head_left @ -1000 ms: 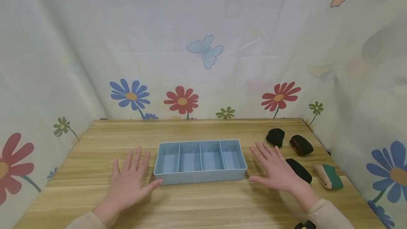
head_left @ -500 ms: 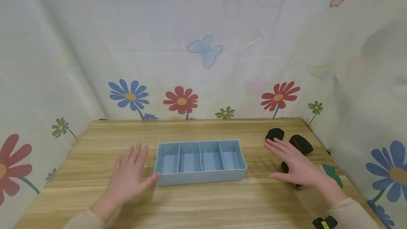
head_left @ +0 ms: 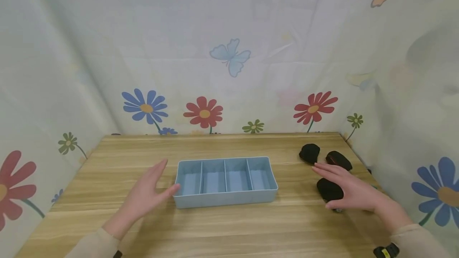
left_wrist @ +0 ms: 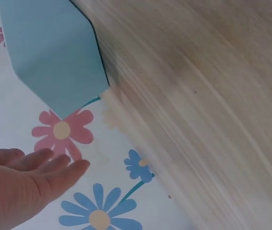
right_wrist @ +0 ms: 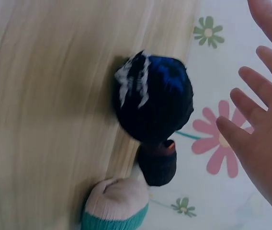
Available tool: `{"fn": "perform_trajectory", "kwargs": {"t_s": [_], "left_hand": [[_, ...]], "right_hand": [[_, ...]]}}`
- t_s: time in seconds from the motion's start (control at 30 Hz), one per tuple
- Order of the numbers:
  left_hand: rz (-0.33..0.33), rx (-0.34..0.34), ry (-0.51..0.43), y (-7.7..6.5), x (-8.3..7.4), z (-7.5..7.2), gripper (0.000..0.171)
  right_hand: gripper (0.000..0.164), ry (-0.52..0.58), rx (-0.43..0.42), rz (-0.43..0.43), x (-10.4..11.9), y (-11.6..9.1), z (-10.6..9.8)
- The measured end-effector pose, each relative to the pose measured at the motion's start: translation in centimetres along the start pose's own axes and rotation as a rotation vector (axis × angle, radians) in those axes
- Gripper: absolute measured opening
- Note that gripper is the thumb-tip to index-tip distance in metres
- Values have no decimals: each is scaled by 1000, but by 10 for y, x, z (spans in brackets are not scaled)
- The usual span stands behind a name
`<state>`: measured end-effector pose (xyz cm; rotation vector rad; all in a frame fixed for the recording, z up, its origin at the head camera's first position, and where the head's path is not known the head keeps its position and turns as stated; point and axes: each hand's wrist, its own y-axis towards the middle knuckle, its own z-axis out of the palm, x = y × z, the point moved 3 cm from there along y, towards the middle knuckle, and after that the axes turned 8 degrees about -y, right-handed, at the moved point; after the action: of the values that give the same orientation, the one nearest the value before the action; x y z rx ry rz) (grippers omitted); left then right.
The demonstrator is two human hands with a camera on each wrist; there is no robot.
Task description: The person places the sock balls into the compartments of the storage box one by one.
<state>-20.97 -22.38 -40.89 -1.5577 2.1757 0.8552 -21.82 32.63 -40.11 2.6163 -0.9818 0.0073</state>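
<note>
A light blue plastic box (head_left: 226,199) with several compartments in a row stands in the middle of the table. My left hand (head_left: 143,196) is at its left end, fingers extended, thumb near the box's corner, holding nothing. Over to the right, my right hand (head_left: 353,190) hovers beside a black rolled-up sock (head_left: 328,189), thumb and fingers spread apart. In the right wrist view this black sock (right_wrist: 155,100) shows white and blue patches, with the hand (right_wrist: 265,124) apart from it. A beige and green rolled sock (right_wrist: 117,203) lies close by, mostly hidden by my hand in the head view.
Two more dark rolled socks lie farther back, one black (head_left: 309,153) and one black with a reddish patch (head_left: 338,160). The wooden table (head_left: 222,234) ends against a flower-printed cloth (head_left: 172,51) at the back and sides.
My right hand has moved right from beside the box to the near black sock. My left hand has turned more onto its edge in the same spot. Box and socks stay put.
</note>
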Motion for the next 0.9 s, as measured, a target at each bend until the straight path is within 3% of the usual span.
{"fn": "perform_trajectory", "kwargs": {"t_s": [0.4, 0.67, 0.9], "left_hand": [[20, 51, -251, 8, 10, 6, 82], [1, 75, -339, 10, 16, 9, 78], [14, 80, -384, 11, 23, 13, 73]], "right_hand": [[102, -47, 81, 87, -15, -17, 7], [102, -31, 112, 82, -28, -24, 13], [106, 61, 166, 132, -31, -28, 16]]}}
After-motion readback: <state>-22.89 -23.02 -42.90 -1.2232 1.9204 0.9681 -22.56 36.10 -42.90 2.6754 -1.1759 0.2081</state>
